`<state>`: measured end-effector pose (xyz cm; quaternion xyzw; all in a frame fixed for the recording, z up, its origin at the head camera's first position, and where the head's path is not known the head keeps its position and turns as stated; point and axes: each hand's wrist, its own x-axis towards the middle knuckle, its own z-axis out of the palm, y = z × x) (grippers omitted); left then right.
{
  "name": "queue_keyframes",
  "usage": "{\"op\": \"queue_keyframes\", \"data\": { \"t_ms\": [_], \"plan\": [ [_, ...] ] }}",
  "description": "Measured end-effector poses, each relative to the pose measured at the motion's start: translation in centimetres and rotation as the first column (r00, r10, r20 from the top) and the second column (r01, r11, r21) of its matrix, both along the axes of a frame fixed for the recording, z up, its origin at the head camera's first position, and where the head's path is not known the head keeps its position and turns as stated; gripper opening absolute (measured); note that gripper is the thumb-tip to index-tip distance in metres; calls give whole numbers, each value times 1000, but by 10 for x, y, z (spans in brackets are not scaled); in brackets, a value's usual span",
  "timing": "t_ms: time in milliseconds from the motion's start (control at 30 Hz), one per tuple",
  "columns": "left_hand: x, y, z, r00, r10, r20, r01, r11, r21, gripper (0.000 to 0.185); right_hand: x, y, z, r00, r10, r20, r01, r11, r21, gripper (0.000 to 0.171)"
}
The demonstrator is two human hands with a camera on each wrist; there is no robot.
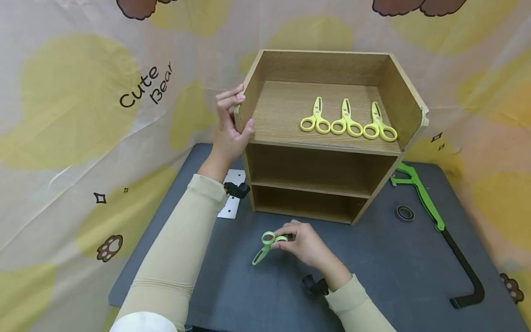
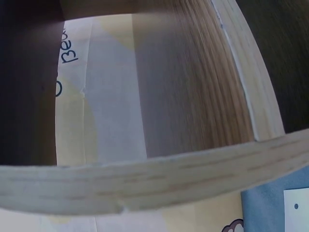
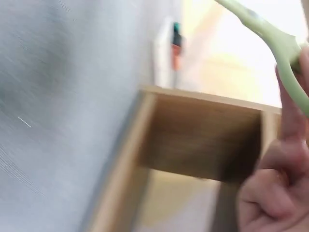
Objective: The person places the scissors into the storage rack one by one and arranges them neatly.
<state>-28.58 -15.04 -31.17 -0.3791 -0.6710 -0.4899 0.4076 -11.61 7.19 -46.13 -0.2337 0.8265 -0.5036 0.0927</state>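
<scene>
My left hand point(image 1: 232, 131) grips the upper left side panel of a wooden shelf unit point(image 1: 323, 146), thumb at the inner face. In my right hand point(image 1: 304, 244), thumb and fingers pinch a handle loop of light green scissors point(image 1: 265, 246), held in front of the unit with the blades pointing down and left. Those scissors point(image 3: 275, 41) also cross the upper right of the right wrist view. Three pairs of yellow scissors point(image 1: 317, 115) stand in a row in the top compartment, toward its right. The left wrist view shows the unit's wooden edge point(image 2: 193, 179), with the left hand out of sight.
Right of the unit lie a tool with a green handle point(image 1: 425, 198) and a bent black bar point(image 1: 464, 267), and a black ring point(image 1: 404, 213) like a tape roll. A white sheet with black dots point(image 1: 228, 210) lies left of it. A patterned cloth point(image 1: 83, 92) hangs behind.
</scene>
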Motion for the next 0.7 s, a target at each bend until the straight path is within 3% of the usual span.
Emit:
{"op": "queue_keyframes", "data": {
  "t_ms": [100, 200, 267, 367, 467, 567, 633, 700],
  "plan": [
    [0, 1, 1, 1000, -4, -4, 4, 1000, 1, 48, 7, 5, 30, 979, -36, -198, 26, 998, -53, 23],
    [-1, 1, 1, 1000, -12, -13, 12, 1000, 8, 48, 13, 11, 59, 908, -82, -410, 21, 988, -152, 32],
    [-1, 1, 1, 1000, -14, -18, 15, 1000, 10, 48, 16, 15, 75, 831, -136, -539, 13, 974, -225, 37],
    [-1, 0, 0, 1000, -12, -21, 13, 1000, 12, 48, 14, 18, 96, 687, -242, -686, -7, 941, -339, 27],
    [-1, -1, 1, 1000, -4, -20, 4, 1000, 14, 48, 7, 16, 113, 525, -366, -768, -43, 890, -454, 9],
    [0, -1, 1, 1000, 5, -18, -5, 1000, 16, 48, -2, 13, 127, 380, -472, -796, -48, 849, -526, 15],
    [0, -1, 1, 1000, 6, -12, -6, 1000, 13, 49, -7, 11, 135, 318, -507, -801, -13, 843, -538, 13],
    [1, -2, 1, 1000, 7, 0, -7, 1000, 5, 49, -14, 10, 140, 288, -508, -811, 37, 853, -521, 7]
  ]
}}
